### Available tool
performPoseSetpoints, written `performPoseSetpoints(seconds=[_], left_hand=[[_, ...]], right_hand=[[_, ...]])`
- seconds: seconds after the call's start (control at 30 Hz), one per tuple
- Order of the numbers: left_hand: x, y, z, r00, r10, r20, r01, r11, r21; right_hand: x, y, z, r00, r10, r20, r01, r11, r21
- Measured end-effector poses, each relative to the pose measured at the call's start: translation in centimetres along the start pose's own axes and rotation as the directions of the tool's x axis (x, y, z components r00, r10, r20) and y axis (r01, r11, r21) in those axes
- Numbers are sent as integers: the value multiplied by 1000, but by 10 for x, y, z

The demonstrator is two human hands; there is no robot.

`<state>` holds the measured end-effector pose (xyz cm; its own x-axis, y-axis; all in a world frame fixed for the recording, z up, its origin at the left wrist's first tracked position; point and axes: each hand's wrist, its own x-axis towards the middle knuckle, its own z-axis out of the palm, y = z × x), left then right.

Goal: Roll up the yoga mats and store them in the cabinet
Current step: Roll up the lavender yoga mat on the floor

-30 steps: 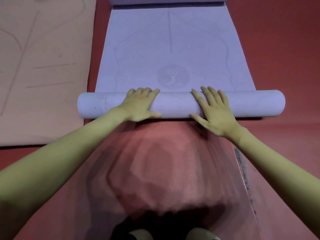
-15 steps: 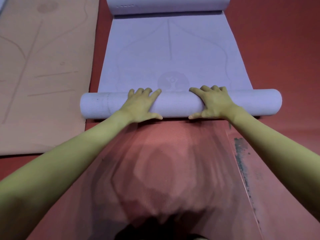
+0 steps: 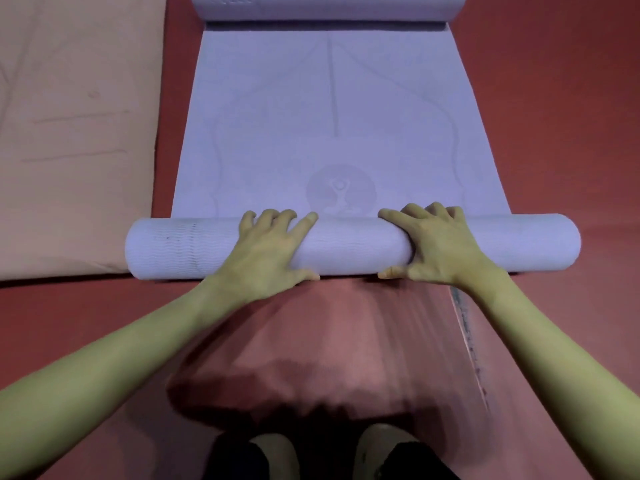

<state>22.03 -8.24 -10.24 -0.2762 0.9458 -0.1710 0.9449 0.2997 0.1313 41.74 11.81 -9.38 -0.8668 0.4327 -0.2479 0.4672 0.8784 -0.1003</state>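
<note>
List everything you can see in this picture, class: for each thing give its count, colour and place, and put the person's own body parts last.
purple yoga mat: one, lilac, centre, partly rolled; its near end forms a roll across the middle, its far end curls at the top edge.
round emblem: one, faint grey, printed on the purple mat just beyond the roll.
tan yoga mat: one, beige, lying flat at left.
floor: one, red, under and around both mats.
feet: two, in dark footwear, bottom centre.
forearms: two, bare, reaching in from the lower corners.
left hand: one, fingers curled over the roll left of centre.
right hand: one, fingers curled over the roll right of centre.
</note>
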Motion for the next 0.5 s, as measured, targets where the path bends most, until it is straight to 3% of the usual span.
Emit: performPoseSetpoints(seconds=[0.17, 0.33, 0.5], left_hand=[[-17, 9, 9, 998, -1, 70, 0, 1000, 12], [-20, 12, 24, 992, 100, -71, -89, 986, 139], [-2, 6, 21, 990, 113, -82, -99, 983, 153]], right_hand=[[-19, -4, 3, 992, 8, 124, -10, 1000, 16], [3, 0, -12, 961, -4, 277, -24, 995, 100], [18, 2, -25, 925, -14, 380, -73, 974, 213]])
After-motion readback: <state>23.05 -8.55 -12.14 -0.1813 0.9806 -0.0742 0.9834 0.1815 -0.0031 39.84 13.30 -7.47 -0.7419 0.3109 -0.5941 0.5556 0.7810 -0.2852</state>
